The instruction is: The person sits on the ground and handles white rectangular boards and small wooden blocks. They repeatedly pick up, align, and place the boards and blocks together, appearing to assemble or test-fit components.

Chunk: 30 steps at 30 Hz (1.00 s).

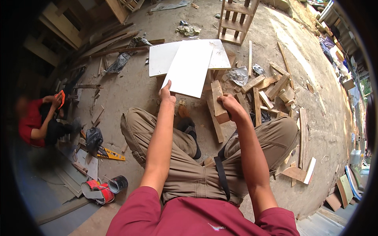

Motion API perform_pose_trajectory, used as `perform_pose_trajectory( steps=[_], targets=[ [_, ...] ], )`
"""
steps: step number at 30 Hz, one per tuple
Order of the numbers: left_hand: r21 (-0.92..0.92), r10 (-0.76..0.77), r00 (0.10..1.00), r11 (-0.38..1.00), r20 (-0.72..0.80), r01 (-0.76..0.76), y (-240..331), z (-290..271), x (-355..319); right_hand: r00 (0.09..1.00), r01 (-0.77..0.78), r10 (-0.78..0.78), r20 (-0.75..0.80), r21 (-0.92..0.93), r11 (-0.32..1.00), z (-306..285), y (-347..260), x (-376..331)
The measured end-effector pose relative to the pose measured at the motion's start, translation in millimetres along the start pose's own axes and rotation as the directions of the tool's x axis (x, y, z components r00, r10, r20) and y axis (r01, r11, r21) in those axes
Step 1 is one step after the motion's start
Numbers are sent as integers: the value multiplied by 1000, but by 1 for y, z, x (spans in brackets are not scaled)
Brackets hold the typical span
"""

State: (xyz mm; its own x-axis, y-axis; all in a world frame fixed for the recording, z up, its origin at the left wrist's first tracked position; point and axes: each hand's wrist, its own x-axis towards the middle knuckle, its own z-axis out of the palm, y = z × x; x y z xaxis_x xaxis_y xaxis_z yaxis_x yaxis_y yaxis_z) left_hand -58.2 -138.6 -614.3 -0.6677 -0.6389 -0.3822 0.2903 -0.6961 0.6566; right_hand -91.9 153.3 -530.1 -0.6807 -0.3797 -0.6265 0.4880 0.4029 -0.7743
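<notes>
My left hand (167, 95) grips the near corner of a white rectangular board (189, 69), which is tilted up over another white board (160, 58) lying on the ground. My right hand (230, 105) is closed around a short wooden block (218, 100), held upright just right of the white board. I am seated with my knees apart in tan trousers, and a long wooden strip (215, 122) lies on the ground between my legs.
Several wood offcuts (271, 88) are scattered to the right, and a wooden frame (236, 21) stands at the back. At left a person in red (37, 122) crouches. A yellow saw (111, 154) and tipped paint cans (103, 188) lie at my lower left.
</notes>
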Motion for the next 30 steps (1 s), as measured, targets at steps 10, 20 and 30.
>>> perform_pose_trajectory(
  steps=[10,20,30],
  targets=[
    [-132,-50,998,990,-43,44,-18,-8,-17,949,-274,16,314,801,532,60,40,32],
    [152,-338,918,938,208,312,-53,-4,-65,931,-309,54,360,701,643,53,80,82],
    [248,-129,992,960,-16,129,-32,-7,-59,968,-248,212,131,587,771,64,85,80]
  ],
)
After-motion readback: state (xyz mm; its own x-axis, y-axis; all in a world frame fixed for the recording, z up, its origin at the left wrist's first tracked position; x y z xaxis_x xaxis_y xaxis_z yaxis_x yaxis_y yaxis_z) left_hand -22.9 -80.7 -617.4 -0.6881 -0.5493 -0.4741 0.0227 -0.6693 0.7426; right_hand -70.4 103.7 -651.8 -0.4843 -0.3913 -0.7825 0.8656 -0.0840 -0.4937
